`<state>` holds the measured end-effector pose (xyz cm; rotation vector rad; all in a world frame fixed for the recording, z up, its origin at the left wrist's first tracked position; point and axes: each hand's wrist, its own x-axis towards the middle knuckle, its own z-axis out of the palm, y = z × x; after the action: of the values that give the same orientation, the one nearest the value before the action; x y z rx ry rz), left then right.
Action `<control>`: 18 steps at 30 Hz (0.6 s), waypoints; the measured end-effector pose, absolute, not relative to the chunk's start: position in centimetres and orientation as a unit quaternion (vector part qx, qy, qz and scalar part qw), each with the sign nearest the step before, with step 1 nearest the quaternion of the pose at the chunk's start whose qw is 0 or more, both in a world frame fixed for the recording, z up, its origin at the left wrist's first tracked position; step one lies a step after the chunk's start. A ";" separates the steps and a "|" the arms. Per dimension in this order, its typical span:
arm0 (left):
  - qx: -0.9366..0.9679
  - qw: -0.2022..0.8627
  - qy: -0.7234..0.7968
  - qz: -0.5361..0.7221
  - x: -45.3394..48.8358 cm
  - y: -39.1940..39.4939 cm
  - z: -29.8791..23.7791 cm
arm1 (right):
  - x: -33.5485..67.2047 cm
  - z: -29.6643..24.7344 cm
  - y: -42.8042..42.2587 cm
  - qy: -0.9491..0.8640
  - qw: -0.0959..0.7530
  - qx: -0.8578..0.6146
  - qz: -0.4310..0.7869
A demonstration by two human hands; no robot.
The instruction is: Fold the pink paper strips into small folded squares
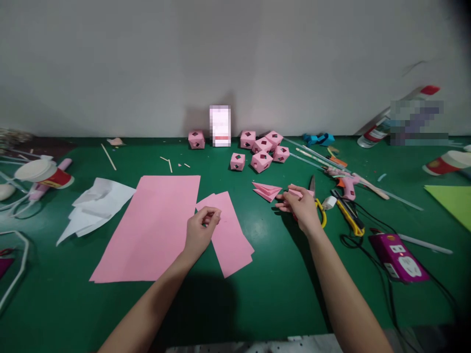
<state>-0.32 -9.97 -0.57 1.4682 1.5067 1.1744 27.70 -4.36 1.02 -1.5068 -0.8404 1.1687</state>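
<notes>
My left hand (203, 226) is closed over a small stack of pink paper strips (230, 240). Its thumb and fingers curl together, and nothing shows in them. To the right, my right hand (302, 208) reaches low over the table, fingers stretched leftward and slightly apart. Folded pink paper (307, 192) shows at its far side, partly hidden by the hand. Just left of the fingertips lie several folded pink paper pieces (267, 191). Under and beside this hand are yellow-handled scissors (324, 215), their blades pointing away.
Large pink sheets (154, 228) lie left of centre, beside crumpled white paper (97, 208). Several pink paper cubes (261, 161) stand near the wall with a propped phone (220, 125). A glue gun (346, 184), utility knife (350, 218) and purple power strip (399, 257) are at right.
</notes>
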 end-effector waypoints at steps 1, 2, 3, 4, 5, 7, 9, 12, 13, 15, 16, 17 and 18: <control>0.574 0.343 0.588 0.456 -0.4 -10.0 -0.5 | 27.6 1.1 -4.5 -0.368 0.491 -0.633 0.472; 0.578 0.327 0.591 0.458 -0.5 -9.9 -0.4 | 27.5 1.2 -4.6 -0.393 0.469 -0.643 0.460; 0.580 0.313 0.593 0.462 -0.5 -9.9 -0.4 | 27.5 1.2 -4.7 -0.423 0.441 -0.651 0.450; 0.581 0.303 0.593 0.468 -0.6 -9.9 -0.3 | 27.4 1.2 -4.8 -0.453 0.408 -0.656 0.444; 0.581 0.298 0.592 0.473 -0.7 -9.9 -0.3 | 27.3 1.1 -4.9 -0.480 0.376 -0.658 0.441; 0.580 0.300 0.586 0.479 -0.7 -9.8 -0.2 | 27.0 1.0 -5.1 -0.520 0.328 -0.657 0.437; 0.583 0.306 0.582 0.477 -0.7 -9.8 -0.2 | 26.7 0.8 -5.2 -0.539 0.317 -0.653 0.427; 0.588 0.306 0.582 0.472 -0.6 -9.9 -0.3 | 26.4 0.8 -5.3 -0.548 0.329 -0.639 0.429; 0.589 0.303 0.583 0.470 -0.6 -9.9 -0.3 | 26.4 0.9 -5.3 -0.550 0.327 -0.635 0.433; 0.594 0.292 0.588 0.465 -0.6 -9.9 -0.3 | 26.3 0.9 -5.3 -0.555 0.318 -0.632 0.438; 0.599 0.284 0.590 0.462 -0.6 -9.9 -0.3 | 26.2 1.0 -5.3 -0.558 0.313 -0.631 0.439; 0.606 0.273 0.591 0.457 -0.7 -9.9 -0.3 | 26.2 1.0 -5.4 -0.560 0.312 -0.630 0.437; 0.617 0.259 0.591 0.450 -0.7 -9.8 -0.3 | 26.2 1.0 -5.4 -0.562 0.315 -0.629 0.434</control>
<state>-0.70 -9.82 -0.34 1.6722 1.6024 1.2206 26.18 -5.39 0.98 -1.6572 -1.4820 1.1442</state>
